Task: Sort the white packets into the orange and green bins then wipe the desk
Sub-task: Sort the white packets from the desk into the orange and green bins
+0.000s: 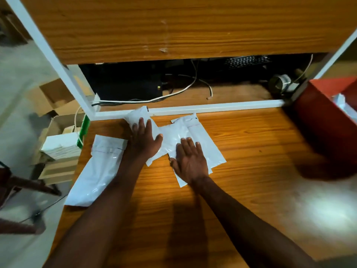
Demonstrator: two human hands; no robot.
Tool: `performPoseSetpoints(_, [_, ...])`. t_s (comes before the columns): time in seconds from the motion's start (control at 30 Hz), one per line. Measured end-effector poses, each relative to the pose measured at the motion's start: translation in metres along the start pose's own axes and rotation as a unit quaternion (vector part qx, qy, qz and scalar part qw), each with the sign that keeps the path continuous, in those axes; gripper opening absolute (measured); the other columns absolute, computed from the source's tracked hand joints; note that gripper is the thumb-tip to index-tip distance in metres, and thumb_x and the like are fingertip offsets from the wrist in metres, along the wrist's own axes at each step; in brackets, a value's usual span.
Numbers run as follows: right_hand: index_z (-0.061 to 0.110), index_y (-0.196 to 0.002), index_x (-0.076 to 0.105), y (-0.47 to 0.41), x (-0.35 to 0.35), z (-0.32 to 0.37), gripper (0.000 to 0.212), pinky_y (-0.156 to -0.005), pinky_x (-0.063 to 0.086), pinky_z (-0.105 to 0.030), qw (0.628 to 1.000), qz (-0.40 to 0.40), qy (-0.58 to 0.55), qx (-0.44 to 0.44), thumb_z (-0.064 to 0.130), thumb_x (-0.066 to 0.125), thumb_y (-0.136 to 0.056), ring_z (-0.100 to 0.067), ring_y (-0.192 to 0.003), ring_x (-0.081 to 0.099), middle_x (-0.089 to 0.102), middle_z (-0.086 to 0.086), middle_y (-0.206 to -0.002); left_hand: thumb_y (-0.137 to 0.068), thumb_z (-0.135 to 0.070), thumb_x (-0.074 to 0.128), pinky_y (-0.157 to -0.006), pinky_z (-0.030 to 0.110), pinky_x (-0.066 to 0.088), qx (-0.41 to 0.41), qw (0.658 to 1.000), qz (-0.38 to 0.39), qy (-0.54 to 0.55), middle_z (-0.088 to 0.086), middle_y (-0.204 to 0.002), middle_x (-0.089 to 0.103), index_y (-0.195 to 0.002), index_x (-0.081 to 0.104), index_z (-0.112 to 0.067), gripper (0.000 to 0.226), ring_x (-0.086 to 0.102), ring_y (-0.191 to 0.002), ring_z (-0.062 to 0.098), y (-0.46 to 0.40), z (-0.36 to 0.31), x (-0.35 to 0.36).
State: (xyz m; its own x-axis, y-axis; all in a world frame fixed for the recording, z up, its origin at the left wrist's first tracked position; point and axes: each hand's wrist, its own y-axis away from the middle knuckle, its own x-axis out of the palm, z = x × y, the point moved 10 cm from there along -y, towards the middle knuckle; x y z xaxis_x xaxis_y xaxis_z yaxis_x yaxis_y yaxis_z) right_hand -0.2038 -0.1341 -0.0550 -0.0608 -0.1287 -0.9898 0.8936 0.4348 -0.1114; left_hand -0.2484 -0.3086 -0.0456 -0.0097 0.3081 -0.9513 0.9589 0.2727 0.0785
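left hand (144,141): flat, fingers spread, palm pressed on the overlapping white packets (173,136) at counter centre-back; not closed on anything.
right hand (190,159): also flat and splayed, lying on the near packet of the same cluster; nothing pinched.
packet cluster: several pieces overlapped, long axes running diagonally from back-left to front-right; directly under both hands.
big packet (98,171): lies apart to the left, overhanging the counter (251,151) edge, long axis near-to-far with a lean; left hand is nearer to it.
orange bin (324,117): far right, blurred, well apart from the cluster; right hand is nearer; something white shows inside.
green bin (85,128): only a thin green sliver at the left counter edge, mostly cut off; identity is a judgement.
key relation: bins sit on opposite sides, cluster between, so each hand likely feeds its own side.
hidden: exact packet count unclear under the palms; wiping cloth not visible; right side motion-blurred.
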Motion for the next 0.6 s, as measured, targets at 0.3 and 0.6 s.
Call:
performPoseSetpoints(0.3, [0.015,-0.149,0.041,0.008,-0.016,0.010,0.066,-0.123,0.010,-0.056,0.993,-0.050,-0.020,0.108,0.058,0.028,-0.101,-0.038,-0.152,0.020,0.033,-0.018,-0.159,-0.098,-0.052,0.048,-0.122,0.052,0.011,0.115,0.993,-0.019,0.018,-0.006,-0.168,0.000,-0.156,0.022,-0.031,0.067,-0.010,-0.153,0.026,0.033,0.009,-0.010])
performPoseSetpoints(0.6, [0.026,-0.159,0.024,-0.006,0.017,0.010,0.061,-0.124,0.013,-0.054,0.998,-0.009,-0.040,0.047,0.054,0.020,-0.105,-0.034,-0.155,0.003,0.008,-0.012,-0.168,-0.097,-0.059,0.038,-0.119,0.060,0.017,0.102,0.994,0.016,-0.043,-0.006,-0.167,-0.012,-0.157,0.010,-0.039,0.069,-0.013,-0.153,0.030,0.027,-0.001,0.008])
